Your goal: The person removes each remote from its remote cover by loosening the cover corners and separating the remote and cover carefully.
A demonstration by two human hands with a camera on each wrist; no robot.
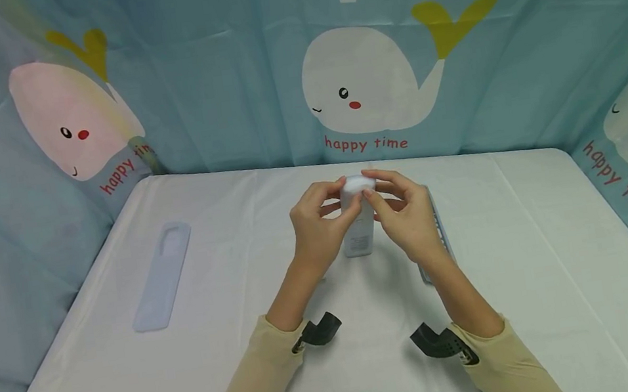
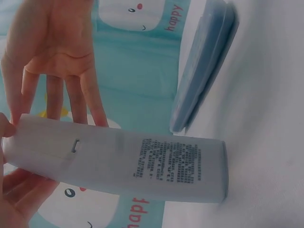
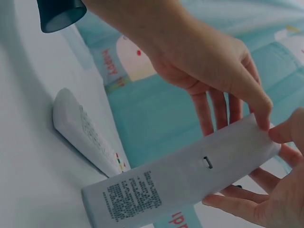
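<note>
A white remote control (image 1: 359, 233) stands upright at the middle of the table, its back with a printed label and a small battery-cover latch towards me. My left hand (image 1: 314, 226) pinches its upper end from the left, thumb on the near face. From the other side my right hand (image 1: 409, 220) pinches the same end, and the two thumbs almost meet there. In the left wrist view the remote's lower end comes close over the white cloth. Several fingers of both hands spread behind it, partly hidden by the remote.
A light blue flat sleeve with a cutout (image 1: 161, 279) lies at the left. Behind my right hand lies a blue-grey cased object (image 1: 440, 226). Another white remote with coloured buttons (image 3: 88, 133) is mostly hidden by my left arm in the head view. A whale-print curtain (image 1: 230, 101) hangs behind.
</note>
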